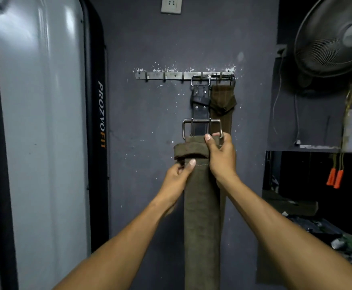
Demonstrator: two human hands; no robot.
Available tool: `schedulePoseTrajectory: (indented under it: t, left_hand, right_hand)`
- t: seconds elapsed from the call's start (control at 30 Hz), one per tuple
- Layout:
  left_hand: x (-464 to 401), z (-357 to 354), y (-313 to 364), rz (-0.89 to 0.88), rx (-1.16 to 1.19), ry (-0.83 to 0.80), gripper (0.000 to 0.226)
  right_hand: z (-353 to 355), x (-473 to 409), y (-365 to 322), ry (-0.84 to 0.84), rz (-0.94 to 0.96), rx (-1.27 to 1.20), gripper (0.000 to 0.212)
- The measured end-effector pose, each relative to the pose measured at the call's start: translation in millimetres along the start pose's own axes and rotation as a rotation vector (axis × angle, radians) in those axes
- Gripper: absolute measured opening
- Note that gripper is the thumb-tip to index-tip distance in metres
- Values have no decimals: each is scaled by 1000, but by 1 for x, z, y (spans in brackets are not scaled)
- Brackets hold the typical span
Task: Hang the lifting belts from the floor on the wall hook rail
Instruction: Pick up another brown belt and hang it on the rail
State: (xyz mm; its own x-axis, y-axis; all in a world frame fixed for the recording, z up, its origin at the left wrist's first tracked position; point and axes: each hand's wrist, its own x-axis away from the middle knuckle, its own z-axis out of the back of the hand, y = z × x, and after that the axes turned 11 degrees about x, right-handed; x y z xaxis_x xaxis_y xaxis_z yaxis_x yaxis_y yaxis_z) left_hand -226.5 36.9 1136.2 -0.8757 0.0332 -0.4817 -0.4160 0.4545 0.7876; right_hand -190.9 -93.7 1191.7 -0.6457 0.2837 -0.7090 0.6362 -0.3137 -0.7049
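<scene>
I hold an olive canvas lifting belt (201,216) upright in front of the wall, its steel buckle (202,127) on top and its length hanging straight down. My left hand (178,176) pinches the belt's left edge just under its loop. My right hand (220,155) grips the top right by the buckle. Above, a metal hook rail (166,75) is fixed to the wall. A black leather belt (200,101) and a second olive belt (222,101) hang by their buckles from the rail's right hooks. The left hooks are bare.
A grey and black gym machine panel (45,122) fills the left side. At the upper right a wall fan (334,36) sticks out. A skipping rope with orange handles (335,177) hangs below it. Clutter lies in a dark recess (317,216) at the right.
</scene>
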Motion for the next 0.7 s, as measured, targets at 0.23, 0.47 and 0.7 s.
schedulePoseTrajectory:
  t: [0.23,0.47,0.7]
  left_hand:
    - [14,1,-15,-34,33,-6,24]
    - [64,30,-72,213,89,41,45]
    - [102,65,-118,409,-74,-67,64]
  right_hand:
    - [-5,1,-6,37,-22,10,28]
    - [-9,-2,-22,4,-17,-32,23]
    - [-7,-8,-44,-5,1,-38,22]
